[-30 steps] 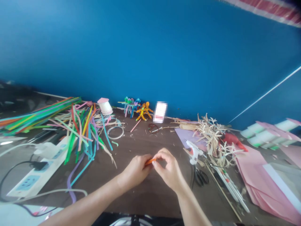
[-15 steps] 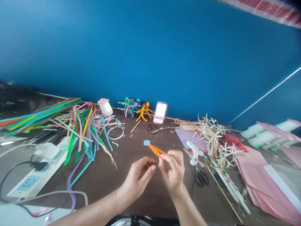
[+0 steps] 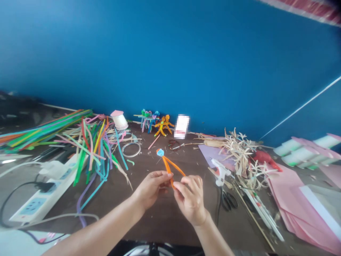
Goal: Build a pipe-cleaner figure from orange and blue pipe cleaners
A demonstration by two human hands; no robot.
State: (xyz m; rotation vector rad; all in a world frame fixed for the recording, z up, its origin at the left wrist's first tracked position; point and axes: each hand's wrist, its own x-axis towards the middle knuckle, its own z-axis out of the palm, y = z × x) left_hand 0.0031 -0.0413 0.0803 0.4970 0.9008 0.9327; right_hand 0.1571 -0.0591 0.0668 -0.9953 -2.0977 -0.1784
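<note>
Above the middle of the table I hold an orange pipe cleaner (image 3: 175, 165), folded so that its two strands spread apart toward my hands. A small light-blue piece (image 3: 160, 152) with a bit of orange sits at the fold. My left hand (image 3: 153, 188) pinches one strand between thumb and fingers. My right hand (image 3: 191, 195) is closed at the lower ends, its fingertips against the orange strands; its exact grip is partly hidden. Behind them stand small orange pipe-cleaner figures (image 3: 163, 125) and blue-and-green ones (image 3: 149, 119).
Many coloured pipe cleaners (image 3: 90, 142) lie at the left by a power strip (image 3: 50, 192) with cables. To the right are a glue gun (image 3: 220, 171), black-handled scissors (image 3: 229, 202), dried husk flowers (image 3: 236, 147) and pink sheets (image 3: 290, 202). A blue wall (image 3: 170, 64) rises behind.
The orange strands have spread apart, and the blue end has moved slightly left and away. My left hand, earlier without a visible hold, now pinches one strand.
</note>
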